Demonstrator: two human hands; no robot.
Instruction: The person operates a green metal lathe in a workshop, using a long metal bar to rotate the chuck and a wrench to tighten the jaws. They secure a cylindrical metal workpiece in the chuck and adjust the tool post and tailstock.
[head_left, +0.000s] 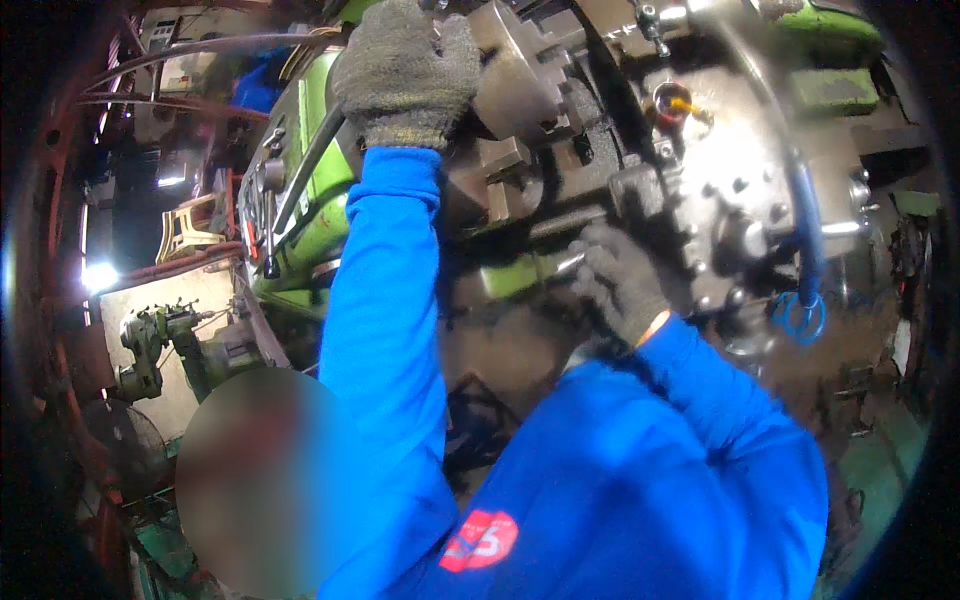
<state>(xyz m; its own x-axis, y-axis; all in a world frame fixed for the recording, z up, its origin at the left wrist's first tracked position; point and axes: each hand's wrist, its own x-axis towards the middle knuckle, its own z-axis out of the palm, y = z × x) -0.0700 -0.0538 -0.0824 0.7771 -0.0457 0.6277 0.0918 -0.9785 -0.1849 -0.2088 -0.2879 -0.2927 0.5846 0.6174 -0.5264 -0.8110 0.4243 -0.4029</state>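
Observation:
Both my hands wear dark grey knit gloves. My left hand (405,85) is raised at the top, over the green headstock of a lathe and just left of its big metal chuck (515,85). Its fingers bend away and are hidden, so whether they grip anything does not show. A dark curved bar (312,165) runs up to the wrist side of this hand. Lower and to the right, my right hand (622,280) is slightly blurred, with fingers bent and apart. Its fingertips are close to a short shiny metal piece (568,265) beside a green part (510,278); contact is unclear.
Right of the chuck stands the lathe carriage (735,175), studded with bolts and brightly lit. A blue hose (805,220) hangs across it, above a coil of blue cord (800,318). At left are tools on the green housing (325,215), a cream chair (188,228) and another machine (150,345).

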